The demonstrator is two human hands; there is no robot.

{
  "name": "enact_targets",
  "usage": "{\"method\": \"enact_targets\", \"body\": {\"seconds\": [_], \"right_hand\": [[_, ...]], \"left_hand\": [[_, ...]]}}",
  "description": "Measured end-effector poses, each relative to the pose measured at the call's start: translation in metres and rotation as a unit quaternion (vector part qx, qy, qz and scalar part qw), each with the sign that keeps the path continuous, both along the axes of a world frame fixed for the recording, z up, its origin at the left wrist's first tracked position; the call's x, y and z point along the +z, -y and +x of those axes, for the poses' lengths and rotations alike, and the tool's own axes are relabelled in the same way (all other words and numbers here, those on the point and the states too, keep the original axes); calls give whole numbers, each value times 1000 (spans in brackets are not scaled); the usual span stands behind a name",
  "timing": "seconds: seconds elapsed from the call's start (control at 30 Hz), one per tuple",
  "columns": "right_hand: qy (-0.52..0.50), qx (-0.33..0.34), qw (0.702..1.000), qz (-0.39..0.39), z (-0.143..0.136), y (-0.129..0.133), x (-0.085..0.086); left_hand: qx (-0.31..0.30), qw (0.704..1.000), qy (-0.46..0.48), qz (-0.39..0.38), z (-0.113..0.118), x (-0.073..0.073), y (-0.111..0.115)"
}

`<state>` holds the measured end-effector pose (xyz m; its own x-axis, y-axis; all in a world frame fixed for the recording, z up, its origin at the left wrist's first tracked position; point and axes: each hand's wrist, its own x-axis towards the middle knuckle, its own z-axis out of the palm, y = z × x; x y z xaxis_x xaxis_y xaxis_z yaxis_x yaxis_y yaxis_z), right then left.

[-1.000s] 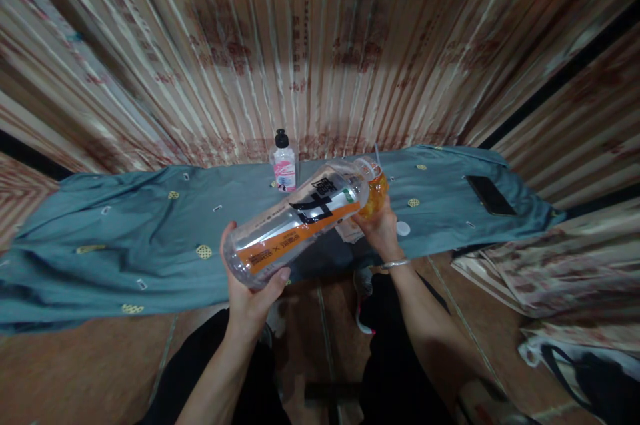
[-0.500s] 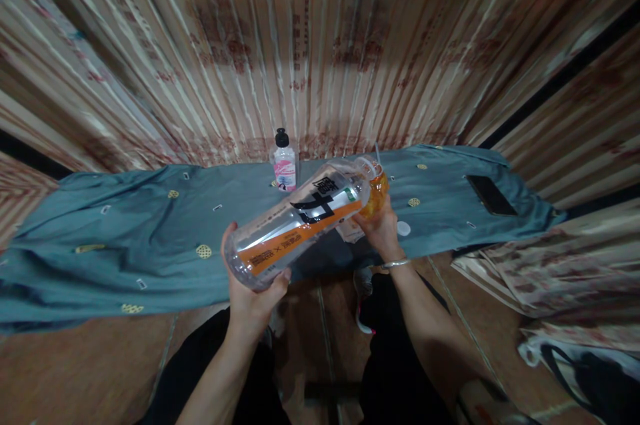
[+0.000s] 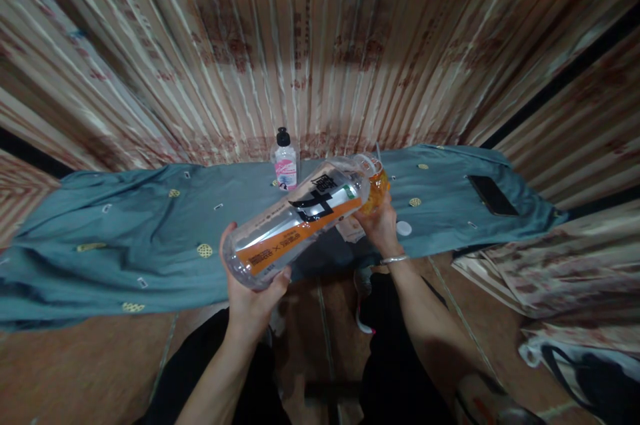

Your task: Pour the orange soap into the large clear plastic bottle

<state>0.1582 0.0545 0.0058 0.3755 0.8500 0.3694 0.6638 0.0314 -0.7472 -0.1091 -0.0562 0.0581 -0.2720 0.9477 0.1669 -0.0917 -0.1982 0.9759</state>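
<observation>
My left hand (image 3: 254,298) is wrapped round the base of a large clear bottle (image 3: 300,218) with an orange and silver label. The bottle is tilted, its mouth up and to the right, over the rim of an orange container (image 3: 376,190). My right hand (image 3: 379,224) grips that container, which has a thin straw-like stick (image 3: 379,153) standing at its rim. Whether liquid passes between the two cannot be made out. Just right of my right hand lies a round white lid (image 3: 404,228).
A small bottle with a black cap and pink label (image 3: 286,168) stands at the back of the cloth-covered table (image 3: 135,232). A black phone (image 3: 491,195) lies at the right. A pale packet (image 3: 350,230) sits partly under the bottle. Pleated curtains (image 3: 320,45) hang behind.
Both hands keep their holds in nearly the same place. The large bottle has shifted very slightly left, and its label has turned a little.
</observation>
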Motion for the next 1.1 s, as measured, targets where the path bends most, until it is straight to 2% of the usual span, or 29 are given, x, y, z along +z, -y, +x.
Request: {"method": "enact_targets", "body": {"seconds": [0.1,0.3,0.47,0.83,1.1], "right_hand": [[-1,7,1000,-6,-1,-3,0],[-8,25,1000,-10,-2,-1,-1],[-10,17,1000,-6,-3,-1,-3],[-16,22,1000,-15,-4,2,3],[-5,20,1000,-13,-2,-1,-2]], "left_hand": [[0,1000,-2,-3,-4,-2,-2],[32,999,5,11,3,3,-3],[-3,1000,0,4,1,3,-2],[-17,999,-18,32,-3,0,-1],[-25,999,-15,45,-5,-2,-1]]}}
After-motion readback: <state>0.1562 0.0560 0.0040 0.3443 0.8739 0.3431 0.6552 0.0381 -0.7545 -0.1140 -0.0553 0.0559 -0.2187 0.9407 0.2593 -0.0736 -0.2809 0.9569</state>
